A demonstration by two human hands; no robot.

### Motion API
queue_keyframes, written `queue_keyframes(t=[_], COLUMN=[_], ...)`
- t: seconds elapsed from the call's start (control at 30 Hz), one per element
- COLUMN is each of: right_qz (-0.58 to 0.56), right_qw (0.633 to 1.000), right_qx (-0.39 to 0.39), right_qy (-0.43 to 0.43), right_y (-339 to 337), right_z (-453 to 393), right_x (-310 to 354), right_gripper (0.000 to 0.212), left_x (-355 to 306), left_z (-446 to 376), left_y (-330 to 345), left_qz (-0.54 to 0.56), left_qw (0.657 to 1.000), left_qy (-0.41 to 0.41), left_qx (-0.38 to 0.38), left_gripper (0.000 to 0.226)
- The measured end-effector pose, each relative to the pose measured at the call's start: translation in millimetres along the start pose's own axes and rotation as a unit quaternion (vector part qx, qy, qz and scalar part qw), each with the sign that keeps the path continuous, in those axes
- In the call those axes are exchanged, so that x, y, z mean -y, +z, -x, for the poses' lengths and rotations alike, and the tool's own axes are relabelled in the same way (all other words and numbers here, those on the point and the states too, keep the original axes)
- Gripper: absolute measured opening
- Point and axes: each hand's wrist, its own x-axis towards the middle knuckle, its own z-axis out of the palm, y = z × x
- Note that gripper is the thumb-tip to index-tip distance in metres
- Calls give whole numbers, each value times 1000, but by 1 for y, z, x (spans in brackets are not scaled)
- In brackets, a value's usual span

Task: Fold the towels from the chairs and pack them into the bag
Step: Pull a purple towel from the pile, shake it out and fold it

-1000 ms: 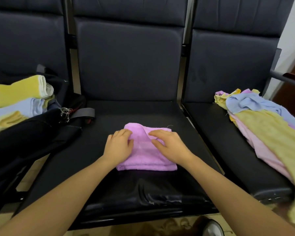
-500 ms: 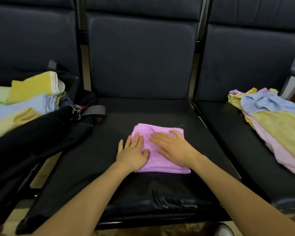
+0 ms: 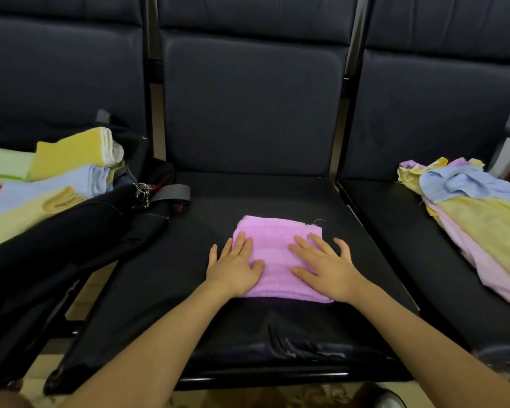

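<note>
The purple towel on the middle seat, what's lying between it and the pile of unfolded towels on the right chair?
Nothing lies there. In the head view, between the purple towel and the unfolded pile is only bare black seat and the gap between chairs.

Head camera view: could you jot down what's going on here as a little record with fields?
Setting: row of dark chairs
Being worked on: folded purple towel on the middle seat
Left hand: flat, pressing the towel's left side
Right hand: flat, pressing its right side
Bag: black, open, on the left seat, folded towels inside
Still to fold: loose pile of towels on the right seat
</note>
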Motion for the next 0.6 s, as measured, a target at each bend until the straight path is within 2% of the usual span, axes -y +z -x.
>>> queue_keyframes(t=[0.07, 0.13, 0.2, 0.3, 0.33, 0.4, 0.5, 0.6], right_qz=[-16, -31, -45, -141, -170, -184, -141, -125], right_qw=[1000, 999, 994, 959, 952, 958, 971, 975], right_qx=[8, -11, -87, -213, -211, -164, -139, -139], right_qy=[-9, -17, -45, -122, -139, -147, -136, -123], right_y=[-1, -3, -1, 4, 1, -5, -7, -2], right_z=[12, 22, 30, 37, 40, 44, 47, 44], right_x=[-5, -8, -6, -1, 3, 11, 15, 11], right_gripper=[121, 108, 85, 44, 37, 41, 42, 42], left_x=[1, 2, 3, 5, 6, 8, 15, 23], left_z=[1, 4, 10, 24, 29, 40, 49, 51], left_y=[0, -3, -7, -18, -23, -28, -30, -22], left_qz=[7, 21, 19, 2, 2, -4, -16, 32], left_qw=[1000, 999, 998, 990, 986, 978, 975, 980], left_qy=[0, 11, 47, 119, 145, 193, 217, 196], left_qx=[-13, -33, -47, -77, -85, -77, -39, -23], left_gripper=[64, 62, 61, 58, 47, 29, 26, 30])
